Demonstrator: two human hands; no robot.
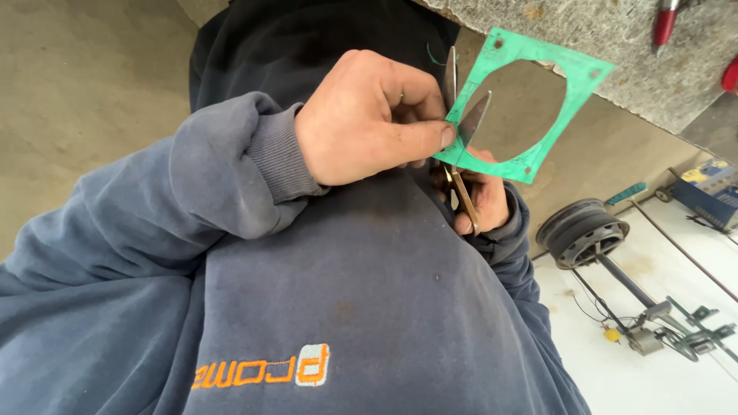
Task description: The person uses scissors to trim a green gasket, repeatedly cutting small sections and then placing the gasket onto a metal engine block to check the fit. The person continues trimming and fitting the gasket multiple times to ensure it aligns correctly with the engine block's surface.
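The left hand [369, 115] is pinching the green gasket [530, 165] at its lower left corner, thumb pressing flat along the edge, grip pressed tight on the sheet. The gasket is hanging in the air at about one o'clock in the view, a flat square frame with a big round hole in the middle and small holes at the corners, tilted up toward the stone table [615, 46].

The right hand [480, 201] is sitting just below it, at about the centre, fingers curled around the gold handles of the scissors [463, 134]. The blades are standing spread apart, pointing up, with the gasket's left edge lying between them. Both hands are working close against the chest of a blue sweatshirt [346, 292].

Over at four o'clock, a dark wheel rim [584, 230] is lying on the pale floor, with a metal rod assembly [661, 315] running off beyond it. At three o'clock a blue box [711, 188] is sitting by the wall; its contents cannot be made out. Red tool handles [665, 23] are resting on the table at one o'clock.
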